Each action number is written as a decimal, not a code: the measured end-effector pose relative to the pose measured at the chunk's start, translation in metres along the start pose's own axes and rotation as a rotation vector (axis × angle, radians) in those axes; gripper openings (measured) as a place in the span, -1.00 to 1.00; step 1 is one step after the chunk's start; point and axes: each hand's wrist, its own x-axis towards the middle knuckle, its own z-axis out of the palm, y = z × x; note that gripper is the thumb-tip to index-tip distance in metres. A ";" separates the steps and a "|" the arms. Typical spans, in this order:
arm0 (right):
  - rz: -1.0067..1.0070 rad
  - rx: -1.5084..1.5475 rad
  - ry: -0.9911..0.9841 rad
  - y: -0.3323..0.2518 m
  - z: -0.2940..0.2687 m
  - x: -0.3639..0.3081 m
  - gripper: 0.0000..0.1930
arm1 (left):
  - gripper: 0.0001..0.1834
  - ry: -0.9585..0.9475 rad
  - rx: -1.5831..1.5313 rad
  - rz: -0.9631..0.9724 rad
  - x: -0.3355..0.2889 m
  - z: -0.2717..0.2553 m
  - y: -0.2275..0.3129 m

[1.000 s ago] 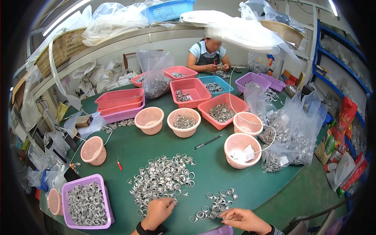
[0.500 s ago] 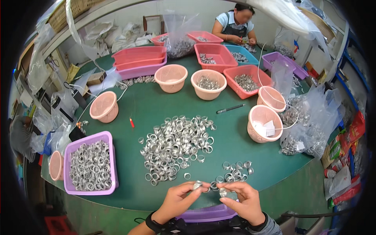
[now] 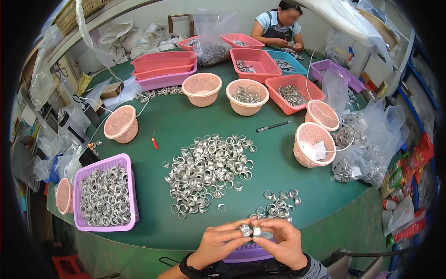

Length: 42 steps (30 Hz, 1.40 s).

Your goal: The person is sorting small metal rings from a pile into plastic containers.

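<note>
1. The left hand (image 3: 214, 242) and right hand (image 3: 282, 241), apart half a second ago, have now come together above the table's near edge, fingertips almost meeting.
2. The left hand pinches one silver ring (image 3: 245, 229) between thumb and fingers; the right hand pinches a flat-faced ring (image 3: 256, 231), and the two pieces sit side by side.
3. A second ago, the left hand was at the large ring pile (image 3: 209, 172) and the right at the small ring cluster (image 3: 278, 204); both groups now lie clear of the fingers.
4. The table (image 3: 181, 125) has a smooth, dark green top; a black pen (image 3: 273, 126) lies on it beyond the large pile.
5. Across it a co-worker (image 3: 274, 30) sits bent over handwork, near red plastic trays; blue-framed shelves (image 3: 420, 90) stand at right.
6. The rings are shiny, rounded metal bands, heaped loosely.
7. A rectangular purple plastic basket (image 3: 133, 195) at left brims with more, while round peach baskets, one of them perforated (image 3: 201, 95), taper downward.
8. Crinkled clear plastic bags (image 3: 367, 144) bulge with metal pieces at right.
</note>
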 end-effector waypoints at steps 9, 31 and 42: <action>0.006 -0.027 -0.021 -0.002 -0.003 0.002 -0.66 | -0.79 0.021 0.016 -0.021 0.001 0.001 -0.003; 0.140 -0.847 -0.209 0.036 -0.088 0.037 -0.86 | -0.56 0.052 1.141 -0.298 0.004 -0.002 -0.043; -0.030 -1.163 -0.587 0.022 -0.060 0.079 -0.82 | -0.76 0.001 1.184 -0.337 0.000 -0.001 -0.066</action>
